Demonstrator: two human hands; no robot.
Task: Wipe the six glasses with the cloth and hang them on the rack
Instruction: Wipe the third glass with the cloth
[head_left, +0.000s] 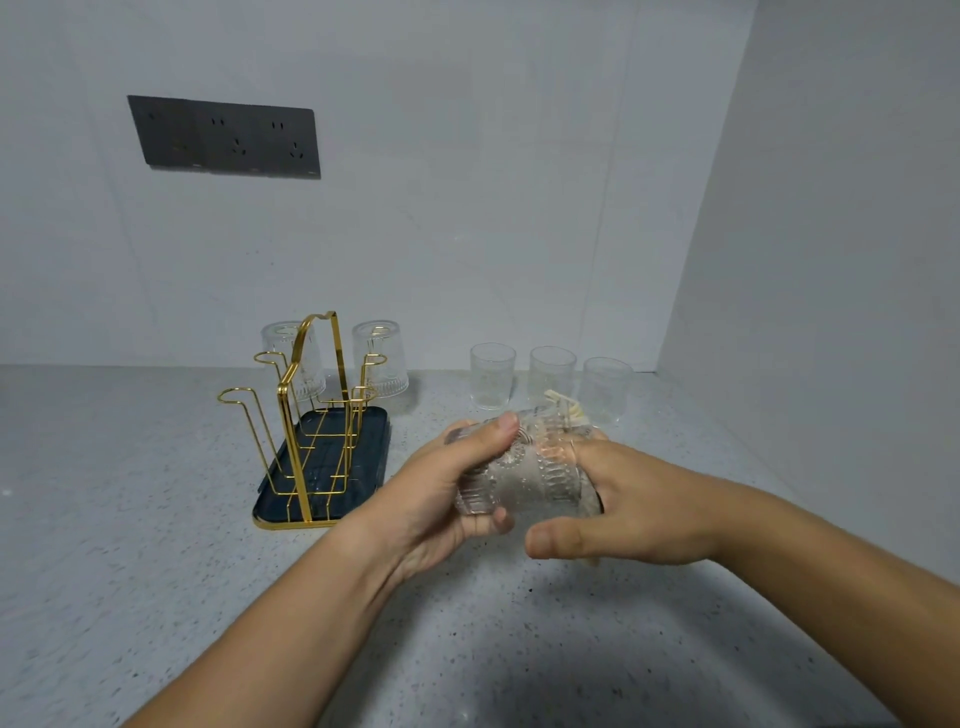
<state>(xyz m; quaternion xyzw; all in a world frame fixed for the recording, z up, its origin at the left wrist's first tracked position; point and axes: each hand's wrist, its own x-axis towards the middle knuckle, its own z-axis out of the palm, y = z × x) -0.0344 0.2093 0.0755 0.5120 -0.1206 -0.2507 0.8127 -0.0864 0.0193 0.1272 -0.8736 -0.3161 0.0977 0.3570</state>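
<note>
Ribbed glass tumbler (540, 473) lies sideways in the grip of your left hand (431, 499); your right hand (639, 509) holds the beige cloth (560, 403), fingers pushed inside the tumbler. The gold rack (292, 441) stands left of it.

Head view, forward-down, seemingly close over counter (156, 519).

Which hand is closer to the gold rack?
Left. The left hand, gripping the glass, is just right of the gold rack. The right hand, pushing the cloth into the glass, sits on the glass's far side, farther from the rack.
</note>
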